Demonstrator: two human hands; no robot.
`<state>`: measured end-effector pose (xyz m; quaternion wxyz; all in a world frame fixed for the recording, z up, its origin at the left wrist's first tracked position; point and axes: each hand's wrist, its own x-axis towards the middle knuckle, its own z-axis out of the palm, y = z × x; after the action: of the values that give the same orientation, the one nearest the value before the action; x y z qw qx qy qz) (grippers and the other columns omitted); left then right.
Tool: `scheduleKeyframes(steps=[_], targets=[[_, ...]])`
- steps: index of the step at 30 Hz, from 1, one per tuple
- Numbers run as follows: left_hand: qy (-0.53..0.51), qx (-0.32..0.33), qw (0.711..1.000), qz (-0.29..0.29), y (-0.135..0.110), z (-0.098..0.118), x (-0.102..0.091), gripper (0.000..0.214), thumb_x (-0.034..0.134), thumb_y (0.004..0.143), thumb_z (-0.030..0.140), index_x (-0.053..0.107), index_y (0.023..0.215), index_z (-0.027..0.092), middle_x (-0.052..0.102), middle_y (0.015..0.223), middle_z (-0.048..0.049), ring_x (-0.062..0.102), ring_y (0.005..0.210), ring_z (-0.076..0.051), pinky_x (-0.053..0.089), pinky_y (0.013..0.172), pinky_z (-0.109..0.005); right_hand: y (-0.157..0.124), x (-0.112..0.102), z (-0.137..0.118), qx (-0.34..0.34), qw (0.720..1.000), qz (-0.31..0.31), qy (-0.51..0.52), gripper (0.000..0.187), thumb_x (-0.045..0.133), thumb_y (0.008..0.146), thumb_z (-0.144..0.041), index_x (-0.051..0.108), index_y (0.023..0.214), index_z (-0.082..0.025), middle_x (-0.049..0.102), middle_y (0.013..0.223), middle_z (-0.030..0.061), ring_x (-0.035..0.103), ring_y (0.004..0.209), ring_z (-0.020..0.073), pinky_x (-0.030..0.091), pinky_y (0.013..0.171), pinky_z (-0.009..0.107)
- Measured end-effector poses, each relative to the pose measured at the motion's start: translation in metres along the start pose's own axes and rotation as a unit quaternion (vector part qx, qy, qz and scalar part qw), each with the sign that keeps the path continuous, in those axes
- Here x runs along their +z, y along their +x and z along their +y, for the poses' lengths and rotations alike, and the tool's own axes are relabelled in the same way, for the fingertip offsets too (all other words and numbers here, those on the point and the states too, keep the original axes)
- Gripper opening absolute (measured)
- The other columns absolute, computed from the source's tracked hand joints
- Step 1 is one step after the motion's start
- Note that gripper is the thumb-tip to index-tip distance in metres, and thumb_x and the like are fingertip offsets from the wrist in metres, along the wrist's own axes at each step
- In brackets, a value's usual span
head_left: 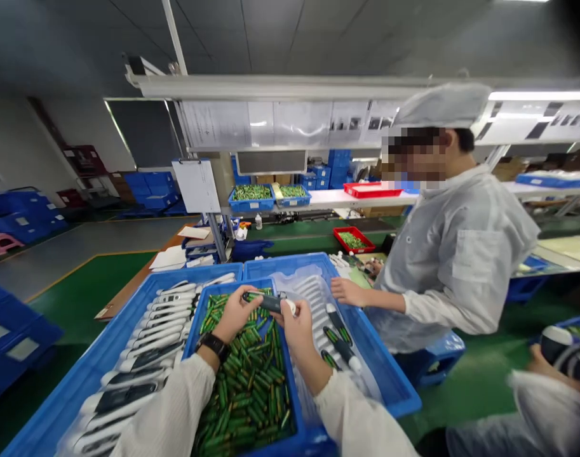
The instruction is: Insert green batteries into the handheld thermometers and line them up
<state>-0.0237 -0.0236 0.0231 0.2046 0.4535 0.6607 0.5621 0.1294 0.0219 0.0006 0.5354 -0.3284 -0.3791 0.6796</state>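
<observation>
My left hand [233,315] and my right hand [298,327] hold a slim dark-grey device with a white end [271,303] between them. The left fingers pinch its dark end, and the right fingers close around the white end. Directly below is a blue bin of small green parts [251,381], which look like narrow circuit boards. To the left, white-and-dark devices [161,324] lie in rows in a blue crate. On the right, a clear ridged tray [311,289] holds several dark housings [340,339] with green strips showing inside.
A co-worker in a pale smock [451,254] stands at the right, one hand [349,292] at the right crate's edge [404,393]. Another person's sleeve [547,406] shows lower right. Ahead are a red tray of green parts [354,240], a shelf with blue bins [251,204] and a clipboard [197,184].
</observation>
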Motion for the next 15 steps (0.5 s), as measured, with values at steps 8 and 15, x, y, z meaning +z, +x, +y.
scheduleKeyframes(steps=[8, 15], targets=[[-0.158, -0.113, 0.981, 0.004, 0.003, -0.009, 0.006, 0.061, 0.073, 0.070, 0.062, 0.060, 0.110, 0.017, 0.067, 0.100, -0.0058, 0.065, 0.082, -0.016, 0.054, 0.076, -0.030, 0.021, -0.004, -0.008, -0.033, 0.999, 0.018, -0.038, 0.038, 0.070, 0.073, -0.049, 0.045, 0.086, -0.023, 0.055, 0.078, -0.0038, 0.065, 0.068, 0.0149, 0.060, 0.064, 0.029], [0.191, -0.076, 0.963, -0.173, 0.004, -0.016, 0.003, 0.063, 0.051, 0.081, 0.072, 0.070, 0.100, 0.015, 0.071, 0.108, -0.0131, 0.065, 0.102, -0.030, 0.050, 0.094, -0.042, 0.082, -0.062, -0.036, -0.035, 0.935, 0.136, -0.326, 0.027, 0.058, 0.094, -0.038, 0.057, 0.105, -0.013, 0.065, 0.091, 0.0041, 0.061, 0.082, 0.0151, 0.054, 0.072, 0.027]])
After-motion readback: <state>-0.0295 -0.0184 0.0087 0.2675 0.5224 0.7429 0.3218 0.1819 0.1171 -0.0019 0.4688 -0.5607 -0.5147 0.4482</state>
